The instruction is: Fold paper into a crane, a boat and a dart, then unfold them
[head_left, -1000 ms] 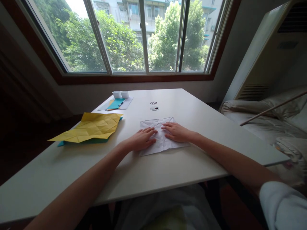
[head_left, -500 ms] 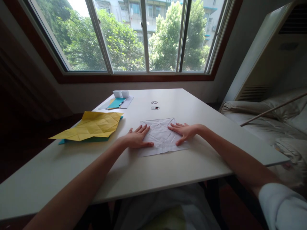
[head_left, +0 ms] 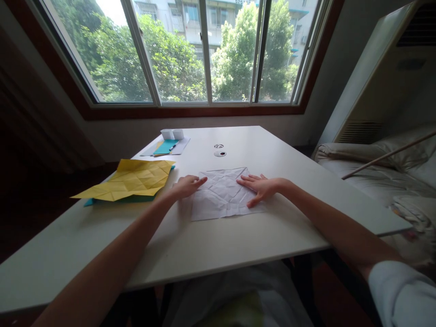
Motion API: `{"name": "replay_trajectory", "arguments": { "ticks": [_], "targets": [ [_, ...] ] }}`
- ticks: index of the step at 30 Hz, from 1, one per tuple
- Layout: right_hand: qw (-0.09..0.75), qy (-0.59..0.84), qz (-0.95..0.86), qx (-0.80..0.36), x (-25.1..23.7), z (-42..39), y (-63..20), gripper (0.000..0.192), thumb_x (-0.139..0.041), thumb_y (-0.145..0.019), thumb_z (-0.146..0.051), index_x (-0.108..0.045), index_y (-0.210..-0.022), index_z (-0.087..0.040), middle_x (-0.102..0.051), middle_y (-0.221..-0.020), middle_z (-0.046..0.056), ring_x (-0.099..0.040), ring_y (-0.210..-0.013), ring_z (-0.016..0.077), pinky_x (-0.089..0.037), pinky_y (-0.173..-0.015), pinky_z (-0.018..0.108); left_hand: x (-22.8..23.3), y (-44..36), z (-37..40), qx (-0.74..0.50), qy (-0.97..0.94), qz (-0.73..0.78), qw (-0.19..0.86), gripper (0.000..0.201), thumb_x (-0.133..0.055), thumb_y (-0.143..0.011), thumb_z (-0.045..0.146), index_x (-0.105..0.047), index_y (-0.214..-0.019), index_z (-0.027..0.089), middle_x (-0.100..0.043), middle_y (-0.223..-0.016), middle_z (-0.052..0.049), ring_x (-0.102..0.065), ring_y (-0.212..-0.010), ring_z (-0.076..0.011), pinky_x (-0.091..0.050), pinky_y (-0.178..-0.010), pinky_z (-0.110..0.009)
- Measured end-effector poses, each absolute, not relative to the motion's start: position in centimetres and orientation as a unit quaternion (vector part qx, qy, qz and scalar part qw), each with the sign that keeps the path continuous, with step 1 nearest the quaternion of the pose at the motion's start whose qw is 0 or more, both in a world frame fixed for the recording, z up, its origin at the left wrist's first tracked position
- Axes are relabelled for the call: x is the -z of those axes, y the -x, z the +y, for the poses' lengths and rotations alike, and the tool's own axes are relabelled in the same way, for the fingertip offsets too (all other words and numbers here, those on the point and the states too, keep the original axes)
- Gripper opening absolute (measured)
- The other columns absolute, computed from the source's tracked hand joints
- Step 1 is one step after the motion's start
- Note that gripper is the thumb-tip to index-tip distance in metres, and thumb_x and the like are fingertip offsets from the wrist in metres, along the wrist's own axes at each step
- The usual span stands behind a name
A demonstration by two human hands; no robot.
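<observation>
A creased white sheet of paper point(head_left: 221, 200) lies on the table before me, with fold lines crossing its surface. My left hand point(head_left: 188, 186) is at the sheet's left edge, turned partly on its side. Its thumb reaches over the edge and the fingers are bent, partly hidden, seeming to pinch the paper there. Flat on the right side of the sheet rests my right hand point(head_left: 260, 187), fingers stretched and thumb apart, touching the paper.
On the white table point(head_left: 218, 250), a creased yellow sheet point(head_left: 136, 179) lies left over a teal sheet point(head_left: 119, 200). Farther back are small white paper boxes point(head_left: 172, 134), a blue sheet point(head_left: 165, 146) and a pen point(head_left: 173, 147). Round table inserts point(head_left: 220, 154) are beyond the paper.
My left hand has slid left from lying flat on the paper to its left edge, and its fingers have bent. The right hand has barely moved.
</observation>
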State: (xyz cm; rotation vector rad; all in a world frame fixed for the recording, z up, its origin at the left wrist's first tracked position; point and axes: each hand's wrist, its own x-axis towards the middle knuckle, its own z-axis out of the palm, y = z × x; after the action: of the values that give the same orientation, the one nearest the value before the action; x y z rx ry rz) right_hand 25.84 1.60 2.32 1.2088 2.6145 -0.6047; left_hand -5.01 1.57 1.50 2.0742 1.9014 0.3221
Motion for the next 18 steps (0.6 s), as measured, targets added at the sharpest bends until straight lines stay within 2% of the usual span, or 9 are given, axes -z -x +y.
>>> {"name": "replay_trajectory", "arguments": {
  "ticks": [4, 8, 11, 15, 18],
  "targets": [
    [0.090, -0.406, 0.887, 0.202, -2.2, 1.6, -25.8, 0.109, -0.057, -0.057, -0.073, -0.006, -0.143, -0.030, -0.001, -0.151, 0.006, 0.004, -0.136, 0.0340, 0.005, -0.106, 0.054, -2.0, 4.2, 1.4, -0.230, -0.680, 0.632, 0.292, 0.053, -0.054, -0.064, 0.067, -0.067, -0.081, 0.019, -0.066, -0.097, -0.010, -0.056, -0.098, -0.0304, -0.039, -0.084, -0.034],
    [0.086, -0.406, 0.887, 0.204, -2.2, 1.7, -25.9, 0.109, -0.057, -0.057, -0.073, -0.008, -0.143, -0.029, -0.003, -0.151, 0.006, 0.002, -0.136, 0.0343, 0.004, -0.107, 0.054, -2.8, 3.6, 0.6, -0.372, -0.592, 0.615, 0.365, 0.044, -0.068, -0.060, 0.052, -0.064, -0.087, 0.017, -0.063, -0.104, -0.010, -0.054, -0.102, -0.0267, -0.041, -0.083, -0.030],
    [0.087, -0.405, 0.887, 0.204, -2.2, 1.7, -25.8, 0.109, -0.057, -0.056, -0.073, -0.007, -0.143, -0.030, -0.002, -0.151, 0.006, 0.002, -0.136, 0.0340, 0.003, -0.106, 0.055, -3.6, 3.3, 0.2, -0.435, -0.492, 0.614, 0.438, 0.040, -0.070, -0.063, 0.041, -0.058, -0.094, 0.018, -0.059, -0.103, -0.009, -0.058, -0.089, -0.0225, -0.046, -0.072, -0.031],
    [0.089, -0.407, 0.886, 0.204, -2.3, 1.6, -25.8, 0.110, -0.057, -0.055, -0.074, -0.008, -0.143, -0.029, -0.003, -0.151, 0.007, 0.002, -0.137, 0.0336, 0.002, -0.107, 0.053, -4.3, 3.2, 0.2, -0.447, -0.381, 0.639, 0.497, 0.027, -0.066, -0.068, 0.027, -0.052, -0.088, 0.017, -0.053, -0.087, -0.007, -0.058, -0.065, -0.0163, -0.049, -0.056, -0.029],
    [0.091, -0.402, 0.888, 0.205, -2.4, 1.5, -25.7, 0.110, -0.057, -0.055, -0.074, -0.008, -0.143, -0.029, -0.003, -0.151, 0.007, 0.002, -0.137, 0.0335, 0.001, -0.107, 0.054, -4.5, 3.3, 0.4, -0.455, -0.337, 0.642, 0.518, 0.022, -0.064, -0.070, 0.023, -0.048, -0.085, 0.017, -0.053, -0.079, -0.006, -0.056, -0.059, -0.0150, -0.049, -0.052, -0.027]
  ]
}}
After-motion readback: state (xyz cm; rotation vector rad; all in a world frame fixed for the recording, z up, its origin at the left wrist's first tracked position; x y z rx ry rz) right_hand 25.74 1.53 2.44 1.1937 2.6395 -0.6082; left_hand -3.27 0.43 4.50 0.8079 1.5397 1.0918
